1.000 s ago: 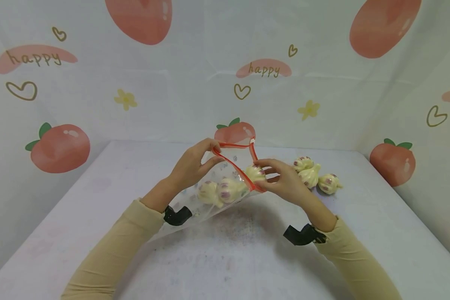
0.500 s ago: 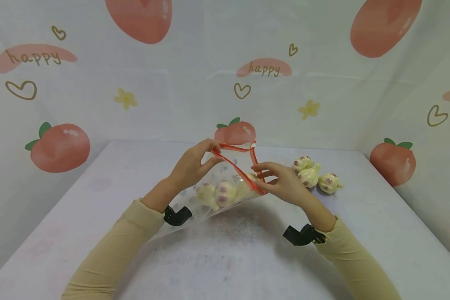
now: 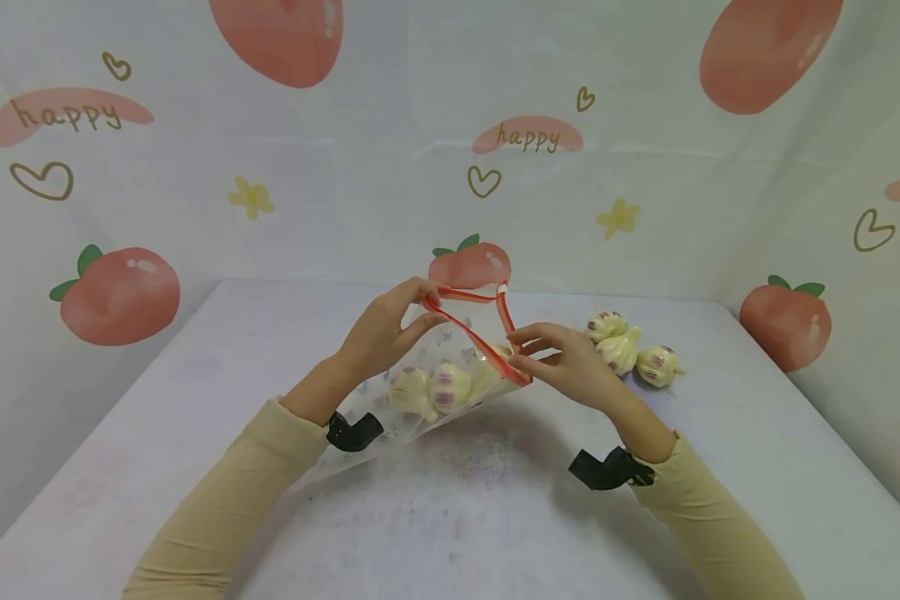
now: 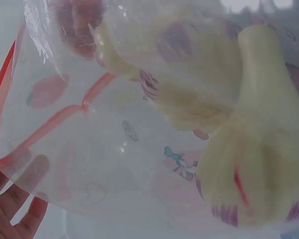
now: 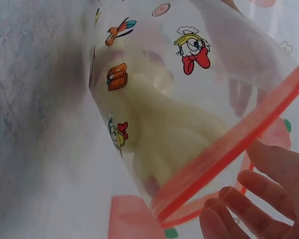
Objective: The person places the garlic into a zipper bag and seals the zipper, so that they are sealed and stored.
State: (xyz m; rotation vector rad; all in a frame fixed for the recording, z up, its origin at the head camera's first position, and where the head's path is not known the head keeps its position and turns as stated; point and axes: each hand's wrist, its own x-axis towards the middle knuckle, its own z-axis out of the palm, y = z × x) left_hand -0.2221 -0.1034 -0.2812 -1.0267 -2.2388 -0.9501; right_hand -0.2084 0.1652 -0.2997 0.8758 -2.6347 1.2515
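A clear zip bag [image 3: 471, 332] with a red zip edge and small cartoon prints lies tilted, its mouth gaping to the right. My left hand [image 3: 382, 329] pinches the upper left of that edge between thumb and fingers. Garlic bulbs [image 3: 450, 385], cream with purple streaks, rest inside; one fills much of the left wrist view, stem up, as a large bulb [image 4: 259, 169]. My right hand [image 3: 573, 362] is at the mouth, fingers relaxed and holding nothing. In the right wrist view its fingers [image 5: 269, 194] are spread beside the red rim; contact is hard to tell.
Three more bulbs [image 3: 618, 350] sit on the white table [image 3: 450, 517] behind and right of my right hand. A white backdrop [image 3: 390, 200] printed with red fruit rises behind and at both sides. Each wrist wears a black mount [image 3: 607, 468].
The bulb at the right hand's fingertips has slid down into the bag, and that hand has let go of it. The bulbs inside have shifted slightly left. My left hand keeps its pinch.
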